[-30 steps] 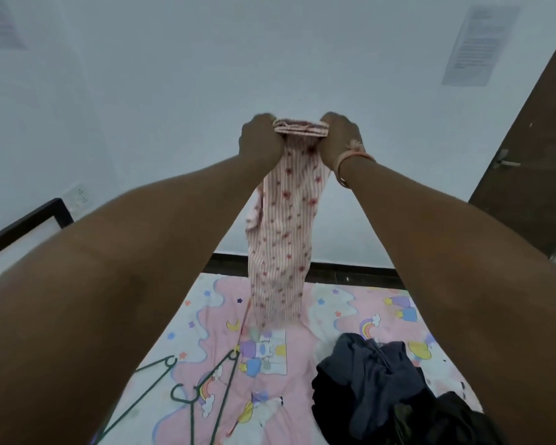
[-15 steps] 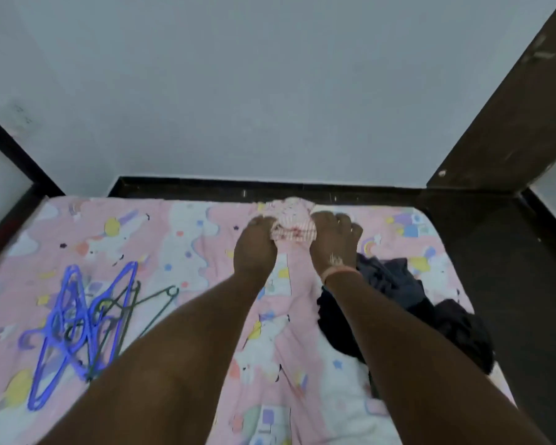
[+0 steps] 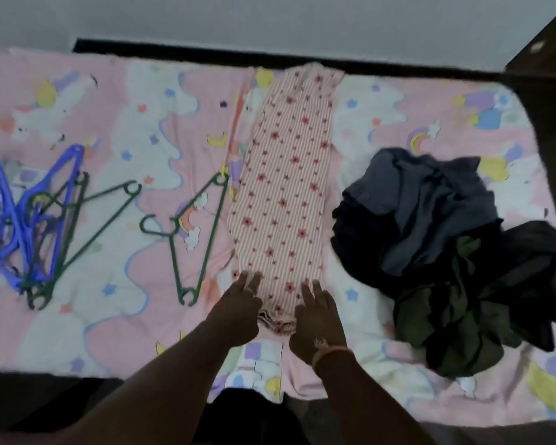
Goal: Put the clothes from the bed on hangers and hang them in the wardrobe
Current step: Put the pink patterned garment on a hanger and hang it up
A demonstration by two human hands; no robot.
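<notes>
I see striped pants (image 3: pixel 283 187) flat on bed (image 3: pixel 109 316), between green hanger (image 3: pixel 190 239) and dark pile (image 3: pixel 446 252). Left hand (image 3: pixel 238 311) and right hand (image 3: pixel 318 319) press waistband, fingers straight, gripping nothing.

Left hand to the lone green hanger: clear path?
Probably yes. The left hand rests on the striped garment's near end, and the green hanger lies just to its left on bare sheet, with nothing between them.
</notes>
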